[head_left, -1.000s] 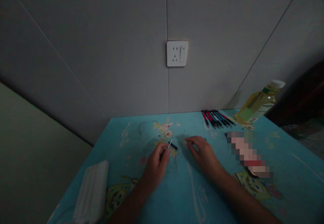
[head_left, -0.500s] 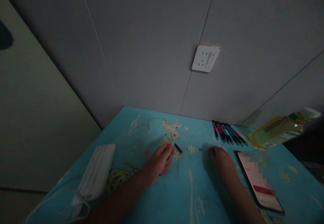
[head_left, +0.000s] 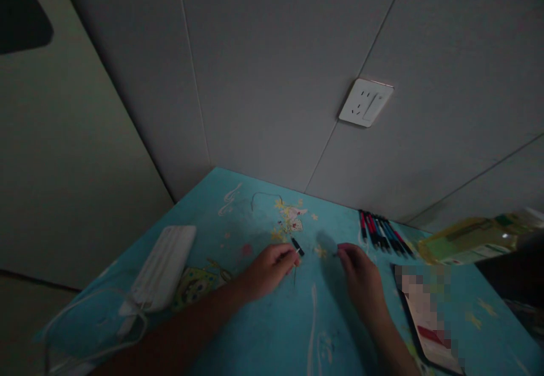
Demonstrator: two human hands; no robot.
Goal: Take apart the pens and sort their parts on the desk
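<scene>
My left hand (head_left: pixel 277 265) is closed, thumb against fingers, over the middle of the blue tabletop (head_left: pixel 263 330). At its fingertips shows a short black pen piece (head_left: pixel 298 246) with a light end; the fingers hide the rest of the pen. Off to the right, my right hand (head_left: pixel 360 274) has its thumb and forefinger pinched together, low over the table. A small dark piece (head_left: pixel 335 254) shows at those fingertips, too small to name.
Several pens (head_left: pixel 385 233) lie in a row by the wall. Right of them stands a tilted-looking bottle of yellow liquid (head_left: pixel 471 237), with a phone (head_left: pixel 429 319) in front. A white power bank (head_left: pixel 164 268) with a cable (head_left: pixel 96 294) lies left. A socket (head_left: pixel 366 102) is on the wall.
My right hand has moved left, and its fingertips have reached the small dark piece. My left hand stays near the same spot, slightly turned. The view has tilted and shifted.
</scene>
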